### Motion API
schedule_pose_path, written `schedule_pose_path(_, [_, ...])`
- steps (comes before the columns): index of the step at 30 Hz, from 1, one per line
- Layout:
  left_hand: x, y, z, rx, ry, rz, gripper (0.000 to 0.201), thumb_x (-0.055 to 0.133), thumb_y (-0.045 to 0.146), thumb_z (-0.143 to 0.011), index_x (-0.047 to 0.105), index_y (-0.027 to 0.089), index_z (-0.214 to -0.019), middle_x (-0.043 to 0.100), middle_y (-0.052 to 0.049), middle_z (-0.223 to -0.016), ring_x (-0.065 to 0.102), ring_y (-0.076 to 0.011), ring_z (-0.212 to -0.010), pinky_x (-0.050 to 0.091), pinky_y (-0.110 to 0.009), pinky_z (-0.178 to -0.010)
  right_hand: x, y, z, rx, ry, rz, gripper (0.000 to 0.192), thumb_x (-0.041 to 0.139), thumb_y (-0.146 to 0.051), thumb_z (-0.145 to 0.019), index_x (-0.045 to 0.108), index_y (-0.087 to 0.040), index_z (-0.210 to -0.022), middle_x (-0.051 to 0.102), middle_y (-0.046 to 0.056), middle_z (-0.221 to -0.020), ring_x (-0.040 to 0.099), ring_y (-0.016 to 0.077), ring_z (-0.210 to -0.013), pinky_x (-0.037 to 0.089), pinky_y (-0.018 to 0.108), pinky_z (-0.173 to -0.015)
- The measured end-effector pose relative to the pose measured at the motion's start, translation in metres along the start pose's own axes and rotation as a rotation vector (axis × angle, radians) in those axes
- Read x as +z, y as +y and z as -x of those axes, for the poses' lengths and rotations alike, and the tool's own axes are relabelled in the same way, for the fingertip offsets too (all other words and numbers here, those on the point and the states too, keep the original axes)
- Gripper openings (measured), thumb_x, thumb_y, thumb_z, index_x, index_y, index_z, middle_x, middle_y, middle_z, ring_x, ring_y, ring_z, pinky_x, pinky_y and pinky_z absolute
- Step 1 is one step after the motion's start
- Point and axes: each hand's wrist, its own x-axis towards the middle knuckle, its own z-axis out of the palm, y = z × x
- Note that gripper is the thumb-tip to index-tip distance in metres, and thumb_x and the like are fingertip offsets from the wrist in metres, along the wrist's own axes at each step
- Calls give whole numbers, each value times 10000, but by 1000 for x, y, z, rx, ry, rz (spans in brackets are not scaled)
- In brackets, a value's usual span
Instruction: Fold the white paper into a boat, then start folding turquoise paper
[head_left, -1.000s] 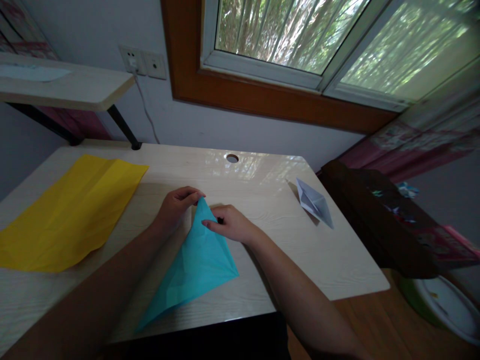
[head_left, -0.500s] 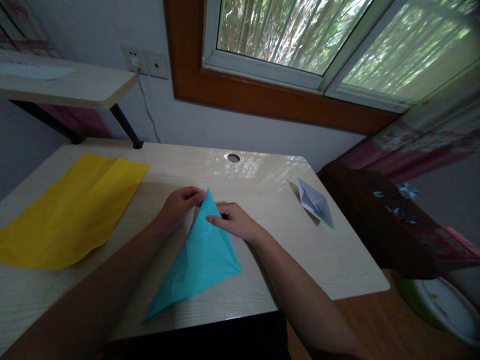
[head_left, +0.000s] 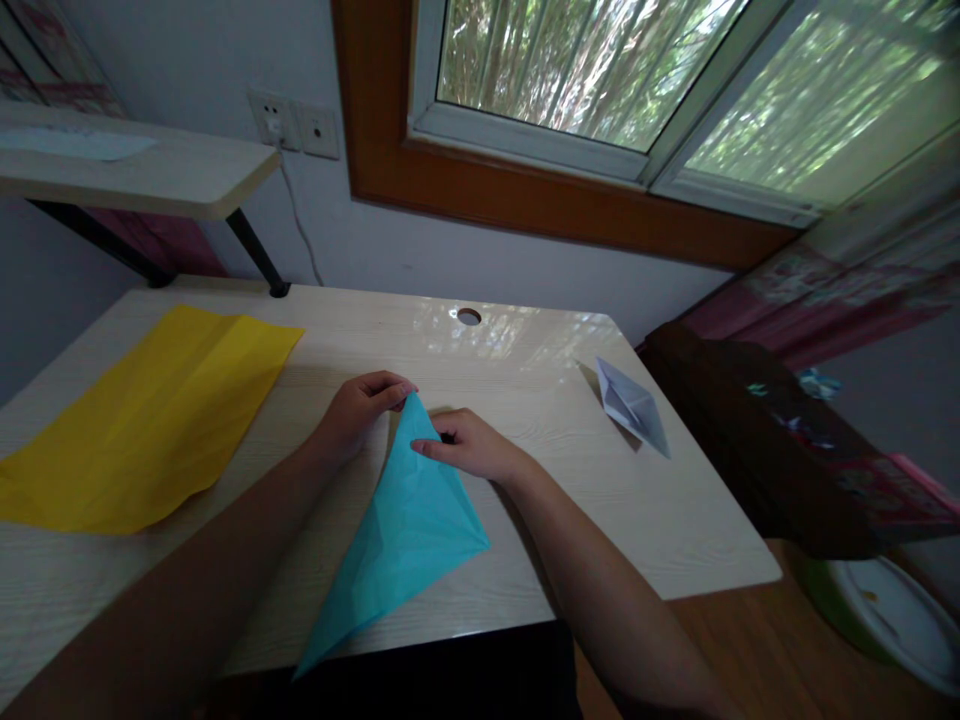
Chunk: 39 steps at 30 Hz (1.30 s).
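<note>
A folded sheet of turquoise paper (head_left: 409, 530) slants across the desk, its narrow tip pointing away from me and its lower left corner reaching the front edge. My left hand (head_left: 369, 405) pinches the tip between thumb and fingers. Just below the tip, my right hand (head_left: 469, 445) grips the paper's right edge, thumb on top and fingers behind, partly hidden. To the right on the desk stands a folded white paper boat (head_left: 631, 405), apart from both hands.
A large yellow paper sheet (head_left: 150, 420) lies at the left of the desk (head_left: 600, 530). Behind it a raised shelf (head_left: 202, 180) stands on black legs. A round cable hole (head_left: 469, 317) sits near the back edge. Beyond the right edge is a dark brown piece of furniture (head_left: 735, 430).
The turquoise paper's tip has come slightly down toward me, now inside my left fingers. Its lower left corner has slid down to the desk's front edge. My right hand has barely moved.
</note>
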Motion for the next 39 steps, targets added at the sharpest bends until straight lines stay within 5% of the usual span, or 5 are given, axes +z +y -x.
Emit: schedule_pose_path(39, [-2, 1, -2, -59, -145, -43, 249, 754, 432, -757, 745, 183, -773, 712, -34, -780, 630, -174, -742, 501, -290, -747, 0, 4, 1, 83, 165, -142, 406, 568, -535, -912, 619, -157, -773, 528, -9, -713, 460, 126, -667, 396, 244, -632])
